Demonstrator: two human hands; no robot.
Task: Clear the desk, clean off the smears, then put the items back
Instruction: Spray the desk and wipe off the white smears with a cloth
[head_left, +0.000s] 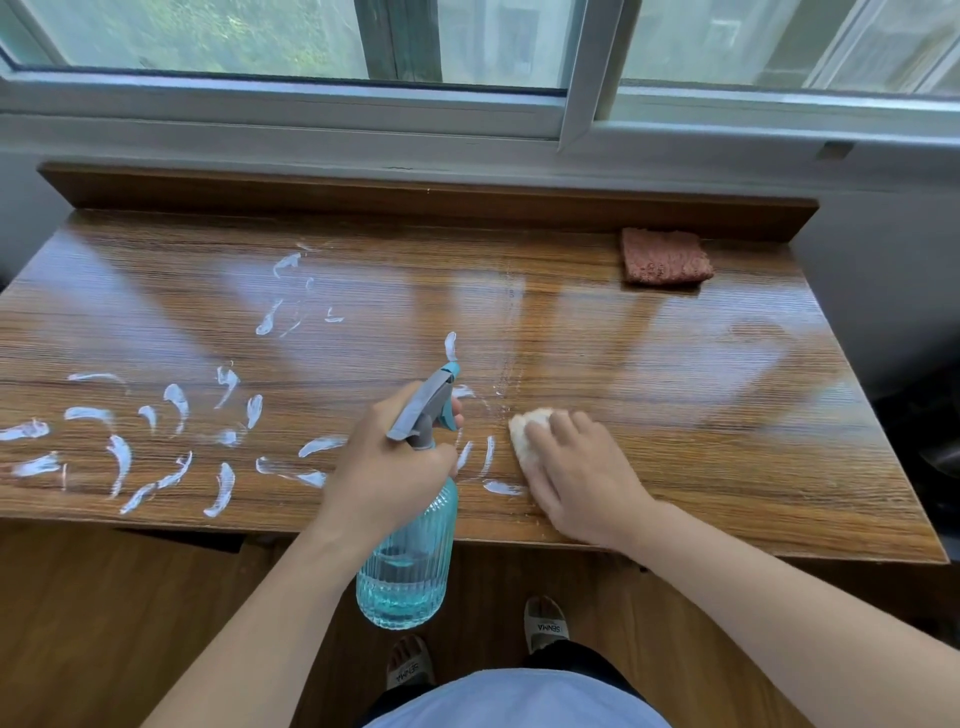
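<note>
Many white smears (156, 447) remain on our wooden counter (675, 364), so while our left hand (384, 467) grips the ribbed blue spray bottle (405, 566) and our right hand (576, 467) presses flat on the pale cloth (524, 428), we judge wiping leftward comes next.

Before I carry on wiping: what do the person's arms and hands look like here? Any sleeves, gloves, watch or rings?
Both arms are bare from the bottom of the frame to the wrists, with no sleeves in view. The left hand and right hand wear no gloves, and no watch, bracelet or ring shows on either. A pale blue garment covers the torso at the bottom edge.
</note>
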